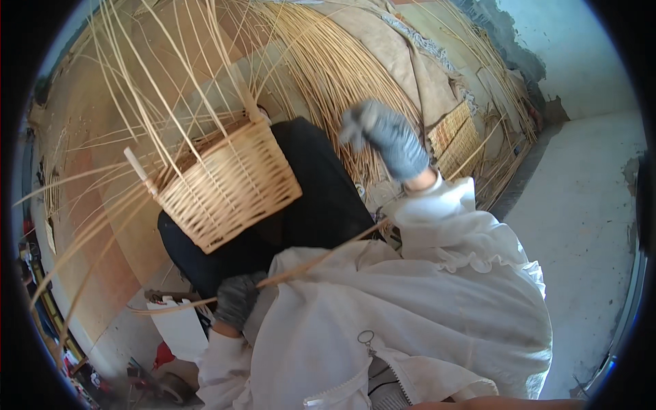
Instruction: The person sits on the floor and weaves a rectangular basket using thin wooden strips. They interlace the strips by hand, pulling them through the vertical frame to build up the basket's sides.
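Observation:
A half-woven wicker basket point(229, 188) leans on my dark-trousered knees, with long loose canes rising from its rim and spreading to the left. My left hand point(237, 301), in a grey glove, is closed around a few pale cane strips point(318, 258) that run across my lap. Raised on the right, my right hand point(379, 130) wears a grey glove too. Its fingers are bent and slightly apart, and I see no cane in them. Behind it lies a thick bundle of long canes point(335, 61).
A brown cloth point(403, 58) covers part of the bundle at the far side. A flat woven piece point(456, 142) lies to the right, near a low white wall point(574, 198). At lower left are a white box point(179, 328) and a red object point(162, 355).

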`<state>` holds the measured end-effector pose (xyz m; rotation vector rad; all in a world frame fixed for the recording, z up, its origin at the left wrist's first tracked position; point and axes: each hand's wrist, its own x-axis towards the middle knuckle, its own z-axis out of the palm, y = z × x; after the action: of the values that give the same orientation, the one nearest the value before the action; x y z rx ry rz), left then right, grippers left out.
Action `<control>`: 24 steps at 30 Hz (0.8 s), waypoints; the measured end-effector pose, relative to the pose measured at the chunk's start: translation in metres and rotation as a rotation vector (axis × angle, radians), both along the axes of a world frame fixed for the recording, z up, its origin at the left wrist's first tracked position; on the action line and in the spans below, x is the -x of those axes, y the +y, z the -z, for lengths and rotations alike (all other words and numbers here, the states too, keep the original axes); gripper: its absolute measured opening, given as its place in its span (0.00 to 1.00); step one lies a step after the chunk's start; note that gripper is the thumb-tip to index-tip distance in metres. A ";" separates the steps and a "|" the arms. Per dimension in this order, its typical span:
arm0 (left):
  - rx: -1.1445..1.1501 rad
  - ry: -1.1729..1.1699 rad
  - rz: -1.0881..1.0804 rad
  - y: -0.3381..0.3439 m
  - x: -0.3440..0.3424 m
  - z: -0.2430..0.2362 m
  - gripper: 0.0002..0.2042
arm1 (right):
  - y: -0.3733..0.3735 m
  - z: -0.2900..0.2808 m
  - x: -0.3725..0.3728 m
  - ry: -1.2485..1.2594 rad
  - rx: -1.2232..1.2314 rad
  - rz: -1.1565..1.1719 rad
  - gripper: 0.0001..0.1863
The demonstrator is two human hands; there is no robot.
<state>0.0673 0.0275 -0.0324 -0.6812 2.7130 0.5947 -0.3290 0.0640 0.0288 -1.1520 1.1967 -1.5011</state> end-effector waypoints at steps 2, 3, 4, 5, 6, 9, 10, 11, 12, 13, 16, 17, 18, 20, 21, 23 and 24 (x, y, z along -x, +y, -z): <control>0.062 0.227 -0.023 -0.002 -0.013 -0.009 0.10 | 0.036 -0.007 -0.035 -0.041 -0.190 -0.351 0.17; 0.110 0.352 0.030 -0.011 -0.013 -0.008 0.11 | 0.054 -0.018 -0.055 -0.019 -0.368 -0.547 0.15; 0.172 0.463 0.076 -0.020 -0.010 -0.016 0.12 | 0.061 -0.026 -0.074 -0.045 -0.697 -0.685 0.12; 0.276 0.328 0.068 -0.021 0.014 -0.030 0.13 | 0.065 -0.027 -0.100 -0.189 -0.516 -0.503 0.12; 0.369 0.194 0.066 -0.011 0.048 -0.059 0.15 | 0.067 -0.023 -0.128 -0.331 -0.332 -0.313 0.13; 0.368 0.237 0.085 -0.007 0.063 -0.092 0.16 | 0.067 -0.004 -0.091 -0.081 -0.056 0.070 0.12; 0.342 0.331 0.086 -0.008 0.061 -0.097 0.17 | 0.067 -0.008 -0.059 -0.438 0.052 0.121 0.08; 0.390 0.314 0.089 -0.033 0.045 -0.093 0.15 | 0.069 -0.021 -0.027 -0.713 0.181 0.192 0.04; 0.316 0.328 -0.022 -0.044 0.028 -0.094 0.15 | 0.060 -0.021 0.011 -0.799 0.219 0.262 0.06; 0.223 0.369 -0.127 -0.053 0.020 -0.088 0.15 | 0.047 -0.020 0.015 -0.733 0.126 0.301 0.07; 0.535 0.377 -0.140 -0.047 0.059 -0.067 0.14 | 0.010 -0.002 -0.060 -0.664 -0.208 0.059 0.11; 0.577 0.385 -0.141 -0.054 0.071 -0.064 0.13 | 0.004 -0.003 -0.085 -0.767 -0.384 0.012 0.14; 0.456 0.581 -0.139 -0.075 0.062 -0.054 0.12 | -0.013 0.010 -0.060 -0.596 -0.263 -0.138 0.13; 0.311 0.672 -0.315 -0.105 0.040 -0.056 0.15 | -0.025 0.008 -0.014 -0.602 -0.184 -0.072 0.10; 0.312 0.766 -0.330 -0.119 0.034 -0.063 0.17 | -0.031 0.006 0.009 -0.599 -0.147 -0.038 0.09; 0.357 0.809 -0.450 -0.125 0.052 -0.068 0.20 | -0.052 -0.006 0.015 -0.497 -0.171 0.074 0.10; 0.372 0.835 -0.506 -0.127 0.061 -0.066 0.22 | -0.059 -0.007 0.028 -0.503 -0.153 0.029 0.09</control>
<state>0.0063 -0.0991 0.0337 -1.5319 3.4799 0.5724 -0.3565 0.0053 0.0359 -0.6047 0.9591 -1.5689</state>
